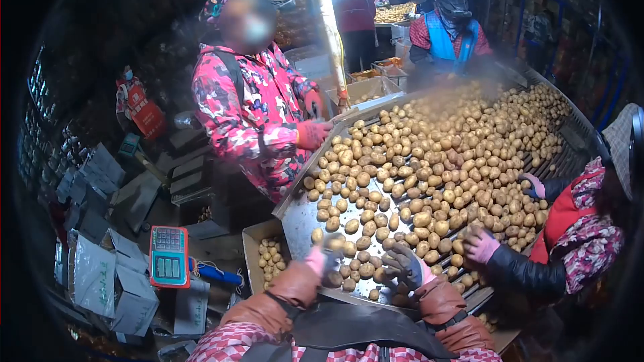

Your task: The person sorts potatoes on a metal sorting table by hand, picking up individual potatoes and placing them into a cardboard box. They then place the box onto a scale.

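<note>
- At the near end of the sheet-metal sorting table (295, 220), potatoes (365, 269) lie between two gloved hands: small, smooth ovals, their long axes pointing every way.
- Right hand (402, 265), grey glove: fingers curled onto them; whether it pinches one is unclear.
- Left hand (320, 258), pink glove: motion-blurred, grip cannot be told.
- Brown sleeve covers (439, 298) hide the wrists.

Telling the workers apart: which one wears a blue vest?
The person at the far end of the table; the worker on the left wears pink, the one on the right red.
</note>
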